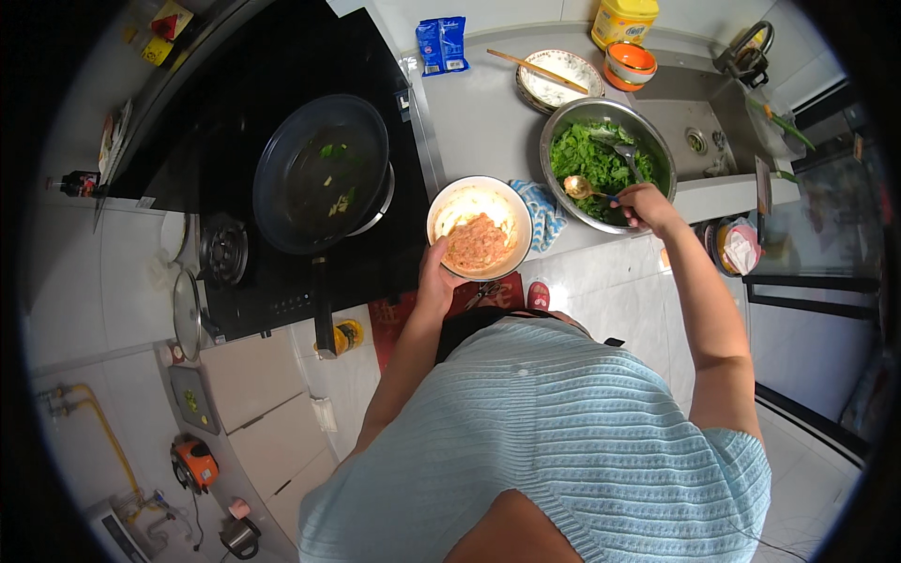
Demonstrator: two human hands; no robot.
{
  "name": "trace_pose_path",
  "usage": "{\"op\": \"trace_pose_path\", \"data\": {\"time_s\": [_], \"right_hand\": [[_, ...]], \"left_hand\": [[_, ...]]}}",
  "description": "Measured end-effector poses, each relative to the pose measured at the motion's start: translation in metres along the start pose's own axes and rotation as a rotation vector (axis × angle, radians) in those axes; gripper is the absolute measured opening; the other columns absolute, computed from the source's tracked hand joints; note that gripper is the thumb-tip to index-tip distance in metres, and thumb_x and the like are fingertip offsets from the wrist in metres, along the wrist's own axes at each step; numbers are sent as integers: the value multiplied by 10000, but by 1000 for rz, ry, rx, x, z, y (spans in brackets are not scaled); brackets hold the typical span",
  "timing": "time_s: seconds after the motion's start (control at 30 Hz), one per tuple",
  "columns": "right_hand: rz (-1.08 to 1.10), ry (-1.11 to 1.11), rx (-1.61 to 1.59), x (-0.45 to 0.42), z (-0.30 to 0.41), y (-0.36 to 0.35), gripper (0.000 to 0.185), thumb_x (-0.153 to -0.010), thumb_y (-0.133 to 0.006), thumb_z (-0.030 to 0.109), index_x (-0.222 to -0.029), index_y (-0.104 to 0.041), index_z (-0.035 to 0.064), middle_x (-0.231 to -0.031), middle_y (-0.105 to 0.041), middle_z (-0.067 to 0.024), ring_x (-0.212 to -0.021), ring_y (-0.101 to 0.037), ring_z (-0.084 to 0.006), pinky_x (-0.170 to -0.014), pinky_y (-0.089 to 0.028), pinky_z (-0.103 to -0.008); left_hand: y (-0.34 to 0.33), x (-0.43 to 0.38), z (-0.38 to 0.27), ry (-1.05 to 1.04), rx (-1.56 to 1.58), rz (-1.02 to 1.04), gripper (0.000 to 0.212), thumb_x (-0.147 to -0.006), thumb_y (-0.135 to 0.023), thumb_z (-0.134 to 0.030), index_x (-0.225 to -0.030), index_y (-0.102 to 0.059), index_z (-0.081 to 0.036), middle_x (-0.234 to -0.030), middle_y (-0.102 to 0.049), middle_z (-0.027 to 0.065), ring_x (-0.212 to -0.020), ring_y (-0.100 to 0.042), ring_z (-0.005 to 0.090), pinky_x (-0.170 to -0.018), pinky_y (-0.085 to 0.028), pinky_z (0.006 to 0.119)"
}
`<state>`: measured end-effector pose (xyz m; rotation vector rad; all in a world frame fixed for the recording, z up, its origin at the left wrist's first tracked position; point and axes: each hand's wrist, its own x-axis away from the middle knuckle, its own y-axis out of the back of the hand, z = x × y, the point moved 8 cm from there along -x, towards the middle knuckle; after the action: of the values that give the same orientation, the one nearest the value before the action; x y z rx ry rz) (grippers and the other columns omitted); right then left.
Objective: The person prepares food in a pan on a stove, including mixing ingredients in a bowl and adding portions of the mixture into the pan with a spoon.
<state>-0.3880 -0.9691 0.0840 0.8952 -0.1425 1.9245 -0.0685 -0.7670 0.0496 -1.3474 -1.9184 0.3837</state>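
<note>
My left hand (438, 276) grips the rim of a white bowl (521, 225) of raw minced meat (479, 241), held by the hob's right edge. My right hand (644, 207) holds a spoon (581, 188) with a blue part on its handle; some food clings to its bowl. The spoon is over a steel mixing bowl (671, 176) of chopped leafy greens (581, 151). A grey utensil (631, 160) rests in the greens. To the left, a dark frying pan (290, 204) on the hob holds a little liquid with green and pale pieces. A blue-and-white striped cloth (543, 214) lies between the two bowls.
Chopsticks (538, 71) lie across patterned plates (563, 77) behind the mixing bowl. Orange-and-white bowls (630, 67) and a yellow container (624, 21) stand by the sink (679, 116). A blue packet (442, 46) is at the back. The pan's handle (324, 302) sticks out past the hob's front edge.
</note>
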Motion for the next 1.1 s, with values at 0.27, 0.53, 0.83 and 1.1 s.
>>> {"op": "trace_pose_path", "data": {"time_s": [0.27,0.53,0.83,1.1], "right_hand": [[-4,-83,70,-40,-21,-6,153,-817,-473,75,-742,-592,15,-523,-477,-24,-374,-419,-121,-335,-276,-288],[19,136,32,-35,-17,1,169,-821,-486,52,-854,-609,-60,-538,-490,-42,-383,-425,-121,-342,-291,-276],[138,-15,-359,-5,-9,11,183,-861,-453,39,-919,-604,-47,-553,-464,7,-409,-405,-75,-341,-262,-202],[68,35,-346,13,5,23,195,-864,-447,33,-955,-589,-63,-555,-461,7,-407,-400,-72,-344,-253,-194]], "left_hand": [[-1,4,8,-37,10,-104,505,-917,-469,-317,-1318,-360,-30,-1275,-502,151,-1163,-531,277,-884,-504,500],[-9,8,9,-56,55,-124,490,-919,-453,-299,-1313,-358,-23,-1285,-488,169,-1171,-523,289,-902,-497,497],[-22,9,7,-34,31,-68,547,-944,-409,-344,-1383,-290,-39,-1369,-419,169,-1254,-443,290,-1006,-398,499],[-19,6,8,-10,23,-72,566,-933,-448,-346,-1380,-297,-34,-1365,-429,162,-1245,-454,283,-1003,-394,501]]}}
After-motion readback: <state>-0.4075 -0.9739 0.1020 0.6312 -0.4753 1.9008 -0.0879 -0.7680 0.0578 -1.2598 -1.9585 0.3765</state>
